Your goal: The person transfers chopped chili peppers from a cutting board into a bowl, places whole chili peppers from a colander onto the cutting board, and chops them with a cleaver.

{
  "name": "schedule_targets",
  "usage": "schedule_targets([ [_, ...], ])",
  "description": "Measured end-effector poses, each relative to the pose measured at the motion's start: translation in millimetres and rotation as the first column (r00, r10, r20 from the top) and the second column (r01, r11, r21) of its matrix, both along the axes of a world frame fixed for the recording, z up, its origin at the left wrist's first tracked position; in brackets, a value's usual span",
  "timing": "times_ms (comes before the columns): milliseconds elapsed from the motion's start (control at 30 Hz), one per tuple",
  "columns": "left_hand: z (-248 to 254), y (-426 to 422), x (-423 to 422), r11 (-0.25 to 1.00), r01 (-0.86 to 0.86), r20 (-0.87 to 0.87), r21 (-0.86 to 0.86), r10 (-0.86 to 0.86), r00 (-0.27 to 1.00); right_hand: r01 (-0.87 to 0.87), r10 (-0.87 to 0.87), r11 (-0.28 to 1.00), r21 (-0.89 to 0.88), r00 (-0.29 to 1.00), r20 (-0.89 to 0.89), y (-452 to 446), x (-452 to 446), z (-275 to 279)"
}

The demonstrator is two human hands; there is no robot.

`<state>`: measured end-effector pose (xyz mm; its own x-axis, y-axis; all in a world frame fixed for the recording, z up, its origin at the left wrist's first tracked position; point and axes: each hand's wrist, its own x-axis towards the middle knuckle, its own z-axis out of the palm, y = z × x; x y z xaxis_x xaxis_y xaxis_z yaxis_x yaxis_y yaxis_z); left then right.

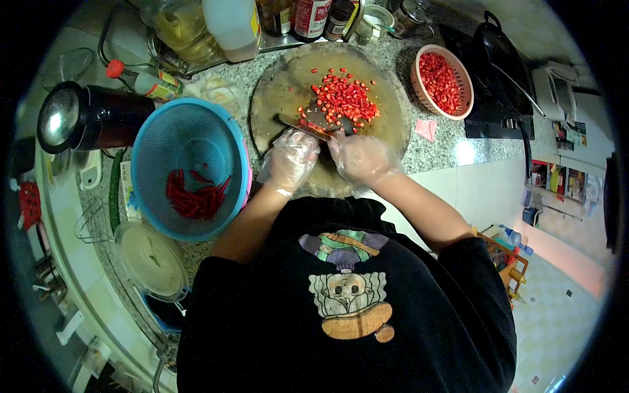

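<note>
A round chopping board (268,85) lies before me with chopped red chili peppers (344,95) heaped on its far right half. My right hand (363,157), in a clear plastic glove, is closed around the near end of a knife (303,126). The knife's blade slants across the board to the left, with red bits along it. My left hand (290,160), gloved too, rests on the board right beside the blade with its fingers curled under. Whatever those fingers hold is hidden.
Left of the board stands a blue colander (190,134) with whole red chilies (200,196). At the right, a pink basket (422,98) holds chopped chilies near a black stove (491,121). Bottles (311,19) line the back; a cucumber (116,190) lies far left.
</note>
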<state>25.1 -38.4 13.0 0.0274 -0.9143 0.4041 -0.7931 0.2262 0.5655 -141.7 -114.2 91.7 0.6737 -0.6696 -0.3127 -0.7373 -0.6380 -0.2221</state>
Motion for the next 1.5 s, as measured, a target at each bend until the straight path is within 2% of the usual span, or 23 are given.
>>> schedule_targets([
  [167, -6.3, 0.3, -3.3, 0.994, -0.050, 0.030, 0.097, 0.047, 0.998, -0.072, 0.075, 0.997, -0.033, 0.995, 0.072, -6.2, 11.3, -1.5],
  [267, -2.9, 0.2, -2.3, 0.999, -0.009, 0.016, 0.031, 0.009, 1.000, 0.090, -0.085, 0.994, 0.059, 0.992, -0.091, 1.4, -5.3, 6.9],
  [400, -11.9, 0.4, -1.6, 1.000, 0.013, -0.012, -0.015, -0.013, 1.000, 0.178, -0.170, 0.982, 0.063, 0.979, -0.111, 5.1, -35.4, 4.3],
  [433, -10.0, 0.8, -1.8, 1.000, 0.012, -0.002, -0.018, -0.012, 1.000, 0.152, -0.138, 0.986, 0.074, 0.976, -0.168, 7.3, -31.7, 22.1],
  [500, -9.0, 1.6, -0.9, 0.999, 0.002, 0.010, -0.035, -0.001, 1.000, 0.137, -0.125, 0.988, 0.067, 0.978, -0.167, 13.4, -26.5, 36.0],
  [633, -10.7, 1.3, -0.6, 0.999, 0.015, 0.004, -0.040, -0.015, 1.000, 0.156, -0.149, 0.987, 0.048, 0.981, -0.121, 18.8, -29.1, 30.1],
  [833, -13.1, 1.2, -1.1, 1.000, -0.009, -0.028, 0.021, 0.010, 1.000, 0.045, -0.036, 0.998, 0.034, 0.975, -0.219, 12.3, -26.3, 32.8],
  [1033, -10.2, -0.9, 0.4, 0.996, -0.008, -0.017, 0.094, 0.009, 1.000, 0.127, -0.118, 0.990, 0.056, 0.983, -0.138, 6.4, 3.5, 21.4],
  [1100, -6.6, -0.2, -1.0, 0.992, -0.026, 0.007, 0.121, 0.025, 1.000, 0.070, -0.068, 0.997, 0.040, 0.995, -0.069, -0.3, 15.8, 7.3],
  [1167, -7.6, -1.3, 0.3, 0.993, -0.014, 0.039, 0.117, 0.010, 0.999, 0.028, -0.028, 1.000, -0.008, 1.000, -0.014, -5.2, 13.6, -6.7],
  [1267, -2.1, 0.1, -1.3, 0.997, -0.009, 0.007, 0.080, 0.008, 1.000, 0.051, -0.049, 0.998, 0.020, 0.995, -0.090, 5.7, 3.0, 20.9],
  [1400, -6.1, -0.2, 0.1, 0.999, 0.028, -0.004, -0.037, -0.028, 1.000, 0.214, -0.194, 0.970, 0.114, 0.968, -0.161, 7.4, -23.2, 26.9],
  [1433, -7.4, 1.2, -0.4, 0.999, 0.018, 0.036, -0.050, -0.016, 0.999, 0.219, -0.192, 0.969, 0.112, 0.958, -0.212, 7.3, -23.8, 27.8],
  [1500, -5.8, 2.6, 1.1, 0.998, 0.011, 0.050, -0.057, -0.009, 0.999, 0.152, -0.140, 0.986, 0.067, 0.978, -0.157, 15.1, -24.7, 33.8],
])
